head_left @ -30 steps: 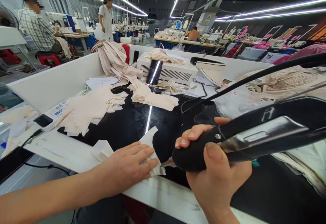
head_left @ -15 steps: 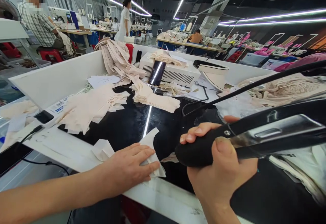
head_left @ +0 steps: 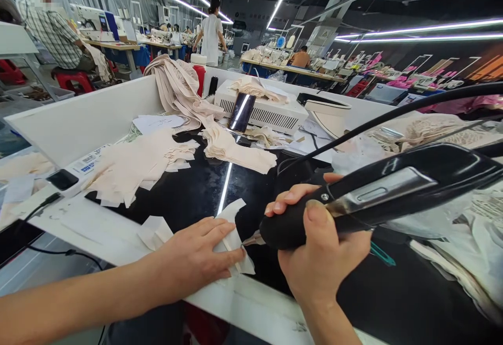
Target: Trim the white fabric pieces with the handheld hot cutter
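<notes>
My left hand [head_left: 202,253] lies flat with its fingers stretched over a small white cut piece [head_left: 232,211] at the near edge of the black table top [head_left: 184,196]. The fingers press on the piece, which partly shows beyond them. Wrapped in my right hand [head_left: 314,240] is a black corded tool [head_left: 377,193] with a silver plate on its body. Its narrow metal tip [head_left: 254,238] points left and reaches the right edge of the white piece; whether it touches cannot be made out. A folded white scrap [head_left: 155,231] sits behind my left wrist.
Stacked beige cut pieces [head_left: 121,164] lie at left, another stack [head_left: 236,151] at centre. Behind stand a phone [head_left: 241,110] and a white vented box [head_left: 275,114]. The tool's black cable [head_left: 353,130] arches at right. A turquoise clip [head_left: 382,254] lies near my right wrist.
My right hand has moved left with the tool, bringing its tip to the white piece. My left hand stays nearly in place. A person in the background has walked to the right.
</notes>
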The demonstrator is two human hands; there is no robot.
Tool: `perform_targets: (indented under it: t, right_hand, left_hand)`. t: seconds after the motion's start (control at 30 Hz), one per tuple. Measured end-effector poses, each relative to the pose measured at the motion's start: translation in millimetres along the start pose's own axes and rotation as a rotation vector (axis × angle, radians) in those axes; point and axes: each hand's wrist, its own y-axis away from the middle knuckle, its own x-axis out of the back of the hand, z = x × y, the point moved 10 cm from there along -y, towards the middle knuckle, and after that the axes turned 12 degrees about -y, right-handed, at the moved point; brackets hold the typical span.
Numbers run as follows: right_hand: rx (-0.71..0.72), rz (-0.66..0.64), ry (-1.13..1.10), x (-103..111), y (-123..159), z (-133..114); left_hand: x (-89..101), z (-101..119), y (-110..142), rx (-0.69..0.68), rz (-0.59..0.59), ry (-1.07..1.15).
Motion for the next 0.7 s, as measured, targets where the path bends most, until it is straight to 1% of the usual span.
perform_targets:
  t: [0.17, 0.33, 0.4, 0.5, 0.6, 0.7]
  right_hand:
    - [0.017, 0.02, -0.028, -0.7, -3.9, 2.7]
    - [0.012, -0.007, -0.024, -4.3, -4.0, 9.2]
    - [0.013, -0.012, -0.014, -4.2, -2.8, 9.7]
    - [0.003, -0.031, 0.007, -3.8, -1.3, 8.9]
    - [-0.012, -0.048, 0.005, -2.2, 0.1, 7.2]
    - [-0.017, -0.045, -0.011, 1.0, 1.5, 5.0]
  left_hand:
    - [0.5, -1.0, -0.2, 0.004, -0.005, 0.016]
    - [-0.2, -2.0, -0.4, 0.013, -0.01, 0.02]
    - [-1.1, 1.8, 0.7, 0.023, -0.012, 0.001]
    - [-1.5, 14.7, 4.9, 0.041, -0.026, -0.062]
    - [4.8, 26.2, 8.6, 0.064, -0.019, -0.122]
    - [14.8, 23.7, 5.1, 0.049, 0.016, -0.154]
